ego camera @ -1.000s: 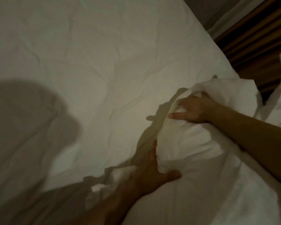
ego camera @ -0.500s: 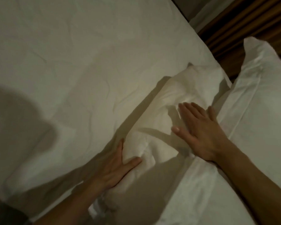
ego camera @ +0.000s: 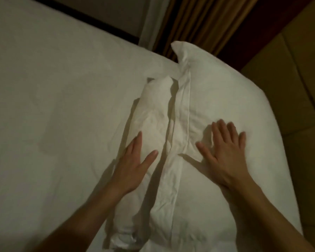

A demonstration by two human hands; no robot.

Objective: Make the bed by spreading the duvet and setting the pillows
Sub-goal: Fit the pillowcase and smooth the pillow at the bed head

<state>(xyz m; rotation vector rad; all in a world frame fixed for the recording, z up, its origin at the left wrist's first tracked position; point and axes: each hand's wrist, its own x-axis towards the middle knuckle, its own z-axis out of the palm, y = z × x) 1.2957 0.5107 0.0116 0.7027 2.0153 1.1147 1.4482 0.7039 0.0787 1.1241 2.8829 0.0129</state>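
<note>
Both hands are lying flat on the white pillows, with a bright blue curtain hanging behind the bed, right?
Not quite. In the head view the curtain is brown, not blue. The left hand and right hand do lie flat on the white pillows.

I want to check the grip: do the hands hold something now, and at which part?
Nothing is held. The left hand lies flat on the smaller pillow, the right hand flat on the larger pillow.
</note>
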